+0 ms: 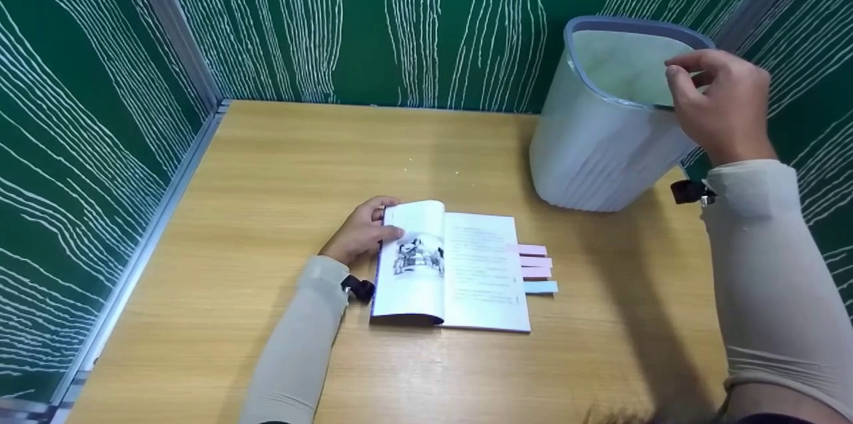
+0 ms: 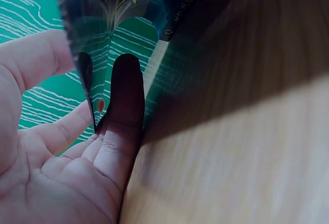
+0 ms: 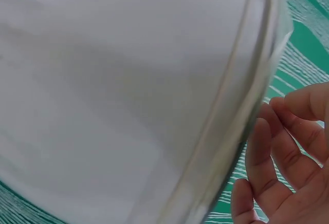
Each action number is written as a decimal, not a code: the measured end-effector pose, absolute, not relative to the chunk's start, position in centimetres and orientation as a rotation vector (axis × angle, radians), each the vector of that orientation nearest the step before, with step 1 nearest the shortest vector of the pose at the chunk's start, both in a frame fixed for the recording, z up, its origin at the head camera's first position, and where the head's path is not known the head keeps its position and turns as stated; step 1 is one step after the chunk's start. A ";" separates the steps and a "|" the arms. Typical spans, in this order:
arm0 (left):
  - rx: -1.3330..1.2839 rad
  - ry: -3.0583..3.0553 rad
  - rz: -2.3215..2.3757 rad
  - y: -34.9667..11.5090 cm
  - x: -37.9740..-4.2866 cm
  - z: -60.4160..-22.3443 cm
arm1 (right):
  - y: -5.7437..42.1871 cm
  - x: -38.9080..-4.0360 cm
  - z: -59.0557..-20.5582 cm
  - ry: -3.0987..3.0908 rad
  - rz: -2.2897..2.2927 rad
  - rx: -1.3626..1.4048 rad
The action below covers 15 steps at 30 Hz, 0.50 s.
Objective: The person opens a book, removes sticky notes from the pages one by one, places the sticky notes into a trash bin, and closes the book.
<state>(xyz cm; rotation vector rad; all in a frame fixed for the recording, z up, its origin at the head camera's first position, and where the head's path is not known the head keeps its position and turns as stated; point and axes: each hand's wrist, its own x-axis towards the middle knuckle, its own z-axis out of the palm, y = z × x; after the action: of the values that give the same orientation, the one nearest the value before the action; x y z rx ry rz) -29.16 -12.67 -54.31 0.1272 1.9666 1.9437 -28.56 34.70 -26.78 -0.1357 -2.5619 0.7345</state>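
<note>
A paperback book lies spread on the wooden table, its left side raised and bowed. My left hand holds that left edge, thumb over the illustrated page and fingers behind. From the left wrist, the same hand shows fingers reaching under the dark cover. Pink tabs and a blue tab stick out from the right page edge. My right hand hovers at the rim of a white bin, thumb and fingertips close together, other fingers loosely bent; nothing shows between them.
The bin, lined with a pale bag, stands at the table's back right corner. Green walls with white lines enclose the back and sides. A few tiny white specks lie on the table behind the book.
</note>
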 end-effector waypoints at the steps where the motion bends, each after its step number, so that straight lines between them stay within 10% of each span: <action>1: 0.126 1.966 1.941 -12.7 -29.2 -54.3 | 34.4 -28.3 -26.8 -2.544 0.736 -0.126; 15: 0.150 1.948 1.942 -12.8 -29.2 -54.3 | 30.5 -25.9 -30.6 -2.256 0.801 0.210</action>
<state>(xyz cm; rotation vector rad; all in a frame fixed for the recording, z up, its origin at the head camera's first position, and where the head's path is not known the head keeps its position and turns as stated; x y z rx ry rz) -29.16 -12.77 -54.30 0.1505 1.9481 1.9420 -25.85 30.47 -30.62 0.2098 -2.2562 0.8009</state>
